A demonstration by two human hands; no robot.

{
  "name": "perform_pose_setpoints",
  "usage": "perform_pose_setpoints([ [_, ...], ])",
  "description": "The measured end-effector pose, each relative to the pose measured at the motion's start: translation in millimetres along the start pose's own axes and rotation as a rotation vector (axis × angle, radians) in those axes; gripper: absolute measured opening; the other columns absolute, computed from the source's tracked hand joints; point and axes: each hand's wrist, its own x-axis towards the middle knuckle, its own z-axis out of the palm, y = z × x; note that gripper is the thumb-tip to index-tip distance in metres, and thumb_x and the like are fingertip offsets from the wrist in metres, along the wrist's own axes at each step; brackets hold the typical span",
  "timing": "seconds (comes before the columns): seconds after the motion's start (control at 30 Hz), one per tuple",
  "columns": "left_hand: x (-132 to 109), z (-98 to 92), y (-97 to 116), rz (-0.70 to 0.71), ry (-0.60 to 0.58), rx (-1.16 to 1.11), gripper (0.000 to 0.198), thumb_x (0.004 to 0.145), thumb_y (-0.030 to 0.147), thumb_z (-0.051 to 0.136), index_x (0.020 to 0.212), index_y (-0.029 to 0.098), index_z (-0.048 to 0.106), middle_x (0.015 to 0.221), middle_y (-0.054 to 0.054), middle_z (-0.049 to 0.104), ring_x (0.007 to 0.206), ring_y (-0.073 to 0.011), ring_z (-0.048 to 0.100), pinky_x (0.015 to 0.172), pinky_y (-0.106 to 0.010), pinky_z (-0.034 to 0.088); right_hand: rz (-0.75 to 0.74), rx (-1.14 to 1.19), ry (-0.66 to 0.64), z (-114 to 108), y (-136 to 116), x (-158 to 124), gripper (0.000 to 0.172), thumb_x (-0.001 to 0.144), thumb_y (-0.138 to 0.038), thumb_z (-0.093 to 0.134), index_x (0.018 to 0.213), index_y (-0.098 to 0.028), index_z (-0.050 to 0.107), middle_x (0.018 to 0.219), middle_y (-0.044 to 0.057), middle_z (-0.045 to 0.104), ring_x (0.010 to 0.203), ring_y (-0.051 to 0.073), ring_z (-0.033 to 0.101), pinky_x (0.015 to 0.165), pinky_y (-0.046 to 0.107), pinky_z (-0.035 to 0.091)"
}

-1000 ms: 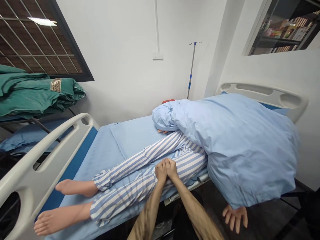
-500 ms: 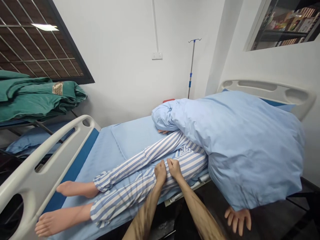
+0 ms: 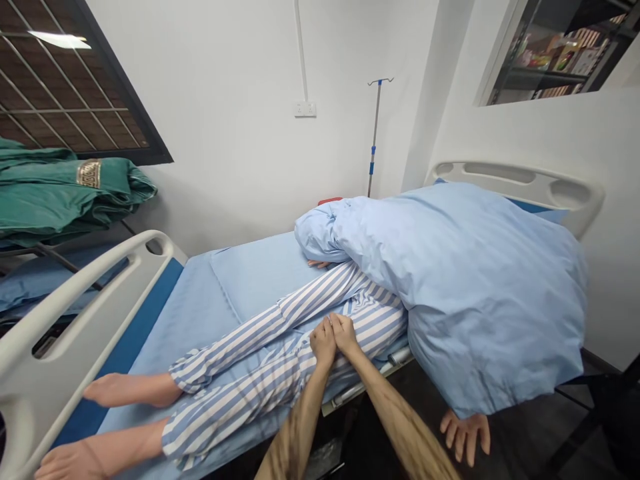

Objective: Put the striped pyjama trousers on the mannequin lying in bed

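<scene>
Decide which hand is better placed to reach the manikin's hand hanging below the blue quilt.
Right, probably: the right hand rests on the striped trousers beside the left hand, on the side nearer the manikin's hand and the blue quilt.

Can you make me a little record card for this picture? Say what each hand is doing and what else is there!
Place: hospital room, with a hospital bed
Left hand: on the striped pajama trousers of a manikin
Right hand: on the same trousers, beside the left hand
Things: bare manikin feet; blue blanket over the upper body; manikin hand hanging below the blanket
Rest: IV pole; wall socket; green folded cloth
</scene>
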Motion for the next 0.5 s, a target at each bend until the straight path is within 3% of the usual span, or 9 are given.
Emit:
perform_pose_setpoints([
  [0.1, 1, 0.5, 1, 0.009, 0.006, 0.007, 0.043, 0.092, 0.035, 0.032, 0.051, 0.021, 0.04, 0.056, -0.007, 0.057, 0.057, -0.0163, 0.043, 0.061, -0.031, 0.024, -0.051, -0.024, -0.077, -16, -9, 10, 0.048, 0.093, -0.048, 0.038, 0.053, -0.022, 0.035, 0.048, -0.004, 0.039, 0.05, 0.01, 0.035, 0.053, 0.027, 0.027],
  [0.2, 0, 0.9, 1, 0.025, 0.021, 0.007, 0.044, 0.091, 0.036, 0.031, 0.05, 0.022, 0.036, 0.051, -0.005, 0.051, 0.055, -0.0156, 0.04, 0.061, -0.031, 0.023, -0.033, -0.051, -0.062, -26, -4, 11, 0.047, 0.093, -0.048, 0.036, 0.053, -0.022, 0.033, 0.048, -0.004, 0.037, 0.05, 0.011, 0.035, 0.053, 0.027, 0.026],
  [0.37, 0, -0.2, 0, 0.022, 0.011, -0.029, 0.045, 0.09, 0.04, 0.031, 0.048, 0.022, 0.035, 0.049, -0.003, 0.048, 0.054, -0.0152, 0.041, 0.058, -0.029, 0.025, -0.041, -0.142, -0.024, -23, 15, 3, 0.048, 0.093, -0.048, 0.038, 0.053, -0.022, 0.038, 0.047, -0.001, 0.042, 0.049, 0.013, 0.038, 0.054, 0.029, 0.024],
  [0.5, 10, 1.7, 13, -0.022, -0.004, -0.186, 0.047, 0.088, 0.044, 0.031, 0.047, 0.023, 0.037, 0.046, 0.0, 0.046, 0.052, -0.0146, 0.044, 0.057, -0.028, 0.031, -0.042, -0.087, -0.003, -22, 20, 5, 0.05, 0.094, -0.05, 0.036, 0.053, -0.022, 0.035, 0.046, -0.001, 0.042, 0.048, 0.012, 0.037, 0.054, 0.028, 0.024],
])
